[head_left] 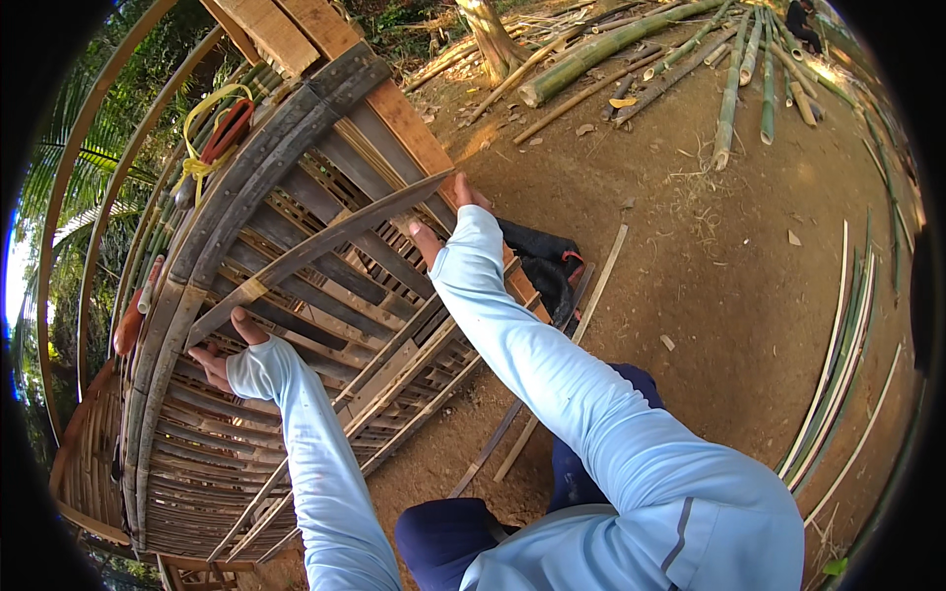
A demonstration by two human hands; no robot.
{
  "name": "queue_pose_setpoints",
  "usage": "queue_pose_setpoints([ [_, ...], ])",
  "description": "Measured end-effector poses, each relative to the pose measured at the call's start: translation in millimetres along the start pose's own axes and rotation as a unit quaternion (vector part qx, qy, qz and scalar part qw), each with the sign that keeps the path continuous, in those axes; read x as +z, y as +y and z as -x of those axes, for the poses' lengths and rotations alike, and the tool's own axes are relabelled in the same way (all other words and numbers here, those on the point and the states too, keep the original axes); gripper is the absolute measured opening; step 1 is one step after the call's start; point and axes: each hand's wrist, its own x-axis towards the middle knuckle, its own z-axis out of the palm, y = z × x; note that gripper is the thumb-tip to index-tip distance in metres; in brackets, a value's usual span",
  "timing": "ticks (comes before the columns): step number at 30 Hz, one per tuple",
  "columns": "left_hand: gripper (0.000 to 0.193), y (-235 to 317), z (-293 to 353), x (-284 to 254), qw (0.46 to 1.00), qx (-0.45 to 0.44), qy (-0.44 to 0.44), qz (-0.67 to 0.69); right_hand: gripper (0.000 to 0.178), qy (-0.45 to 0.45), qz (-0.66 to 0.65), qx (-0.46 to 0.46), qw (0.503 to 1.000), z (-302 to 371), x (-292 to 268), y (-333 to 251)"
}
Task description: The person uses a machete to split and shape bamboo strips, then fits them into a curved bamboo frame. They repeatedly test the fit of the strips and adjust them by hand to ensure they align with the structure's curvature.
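Across the slatted frame (335,272), as the head view is showing, a dark strip (330,239) is lying aslant, its lower end reaching the curved rim (258,158) and its upper end reaching the orange-brown board (424,138). The left hand (219,366) is standing at the lower end, thumb and fingers parted, the thumb pointing up beside the strip's near edge. The right hand (467,193) is bearing on the upper end with its fingers, its thumb standing apart. Whether either hand is closing firmly cannot be told from this angle.

Beyond the rim, a yellow strap (197,123) is hanging by an orange-red item (229,130). Beside the board, a black cloth-like item (537,241) is resting. On the ground (611,187), bamboo poles (591,59) are lying in the upper right, and thin strips (838,374) are lying along the right side.

In this inspector's judgement, the person is placing or trying the dark strip against the frame, no fastening being visible along it. The next move is probably calling for steady control of both ends, while its angle over the slats is being checked.
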Motion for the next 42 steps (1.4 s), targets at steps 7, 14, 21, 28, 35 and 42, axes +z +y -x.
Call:
queue_pose_setpoints([
  [7,0.096,-4,-3,1,0.999,0.023,0.002,-0.039,0.09,0.009,0.0,-0.025,1.0,-17,-25,2],
  [14,0.098,1,-1,0,1.0,0.002,-0.017,-0.008,0.096,-0.035,-0.044,0.039,0.998,-31,-24,16],
  [21,0.099,3,5,-2,1.0,0.021,0.003,0.022,0.089,0.002,0.05,0.055,0.997,-38,-1,19],
  [28,0.103,-10,-3,-8,0.997,0.07,0.028,-0.027,0.053,0.005,-0.345,-0.041,0.938,-49,33,40],
  [35,0.112,-19,4,-2,0.997,0.058,0.023,-0.042,0.068,0.019,-0.345,0.034,0.938,-63,47,85],
  [42,0.107,-3,4,-2,0.997,0.066,0.032,-0.038,0.063,0.01,-0.232,0.01,0.973,-43,16,36],
])
